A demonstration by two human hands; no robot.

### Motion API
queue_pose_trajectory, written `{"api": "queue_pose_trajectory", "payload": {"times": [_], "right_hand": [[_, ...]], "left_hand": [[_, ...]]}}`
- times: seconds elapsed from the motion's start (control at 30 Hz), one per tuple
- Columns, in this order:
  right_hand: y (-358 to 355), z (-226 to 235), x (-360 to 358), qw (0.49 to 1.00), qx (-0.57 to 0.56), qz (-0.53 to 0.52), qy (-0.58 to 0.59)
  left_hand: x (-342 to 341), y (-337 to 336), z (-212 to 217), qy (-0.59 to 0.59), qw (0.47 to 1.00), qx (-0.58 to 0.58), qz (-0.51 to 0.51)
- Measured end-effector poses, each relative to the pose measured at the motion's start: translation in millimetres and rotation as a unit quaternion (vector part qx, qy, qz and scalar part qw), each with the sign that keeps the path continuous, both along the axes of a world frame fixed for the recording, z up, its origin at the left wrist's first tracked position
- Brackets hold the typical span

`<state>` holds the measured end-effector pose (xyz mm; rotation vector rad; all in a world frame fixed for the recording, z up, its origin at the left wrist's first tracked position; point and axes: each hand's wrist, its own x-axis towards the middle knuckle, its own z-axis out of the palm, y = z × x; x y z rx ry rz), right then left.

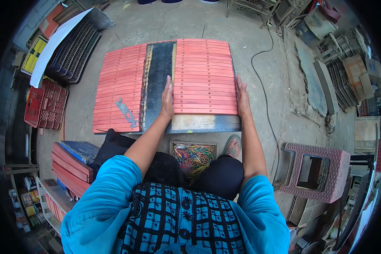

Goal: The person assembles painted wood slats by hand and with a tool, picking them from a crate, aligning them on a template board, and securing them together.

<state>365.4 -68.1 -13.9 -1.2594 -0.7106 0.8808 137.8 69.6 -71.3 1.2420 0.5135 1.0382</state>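
Observation:
Several pink-red wooden slats (205,76) with small round holes lie side by side in a neat block on a dark board (158,67). My left hand (168,98) rests upright along the block's left end, fingers straight. Against the right end stands my right hand (242,95), also with fingers stretched out, so the slats lie between both palms. To the left, a second row of similar slats (118,86) covers the board's other side. On that row lies a flat grey metal piece (127,112) with notched ends.
Below the board sits a box (172,148) of thin multicoloured sticks. A pink woven-pattern stool (334,173) lies at the right, near a cable (264,84) on the floor. Stacked red boards (70,163) and a red crate (46,105) are on the left.

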Motion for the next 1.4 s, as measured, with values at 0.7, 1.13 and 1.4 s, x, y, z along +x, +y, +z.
{"api": "queue_pose_trajectory", "payload": {"times": [0.7, 1.13, 1.4], "right_hand": [[-20, -13, -27, 0.864, -0.089, -0.133, -0.478], [8, -14, 26, 0.965, -0.046, -0.1, -0.238], [109, -11, 87, 0.992, -0.04, -0.071, -0.101]], "left_hand": [[-1, -33, 34, 0.171, 0.97, 0.143, 0.096], [7, 34, -7, 0.189, 0.891, 0.378, 0.165], [68, 132, 16, 0.046, 0.998, 0.0, -0.043]]}}
